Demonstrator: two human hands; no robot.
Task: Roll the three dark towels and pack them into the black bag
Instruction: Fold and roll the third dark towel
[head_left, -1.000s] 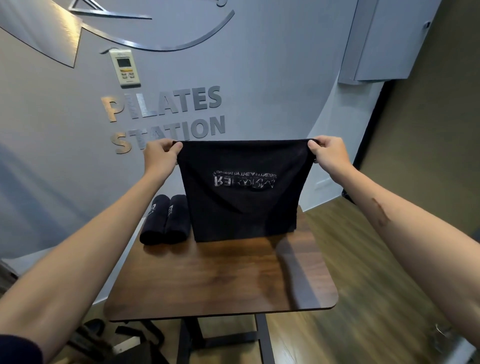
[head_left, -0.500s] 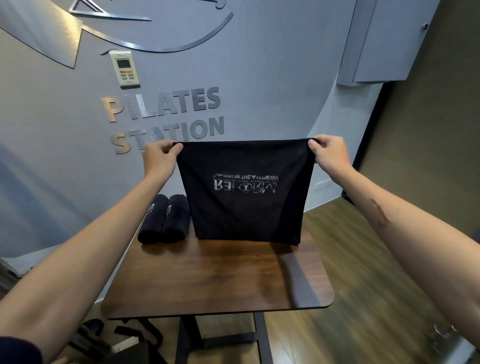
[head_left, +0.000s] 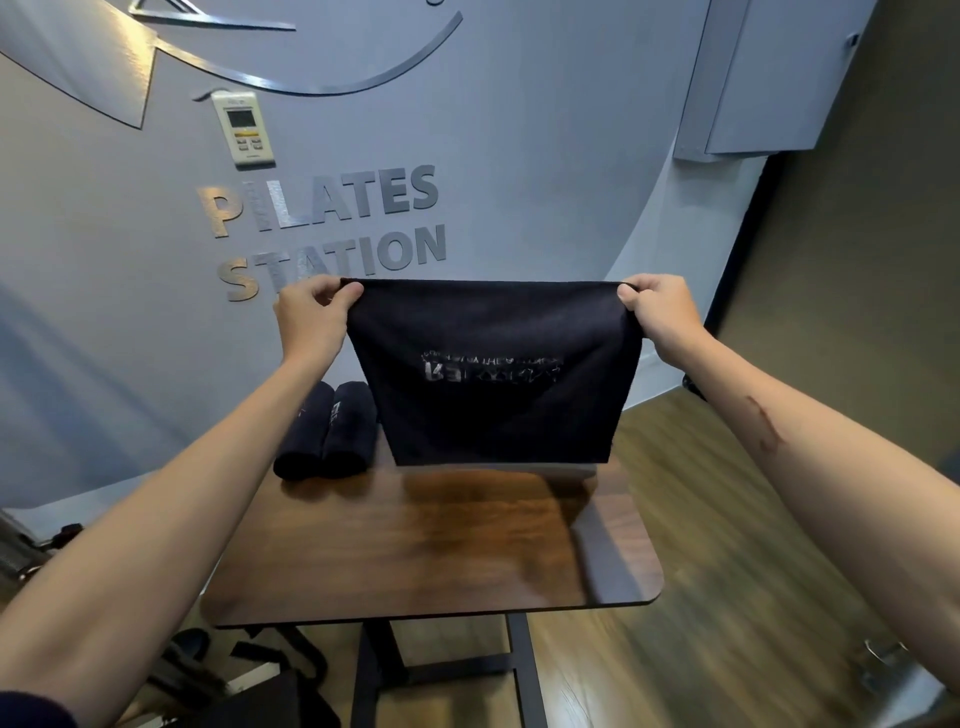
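Hanging above the dark wooden bench (head_left: 431, 551), the flat dark towel with pale printed lettering (head_left: 493, 374) is pinched at its top corners by my left hand (head_left: 311, 317) and right hand (head_left: 662, 317). I judge it soft, light and limp, best held by corners. Its print is blurred. Two rolled dark towels (head_left: 327, 434) lie left. Wall lettering (head_left: 327, 228) reads "PILATES STATION".
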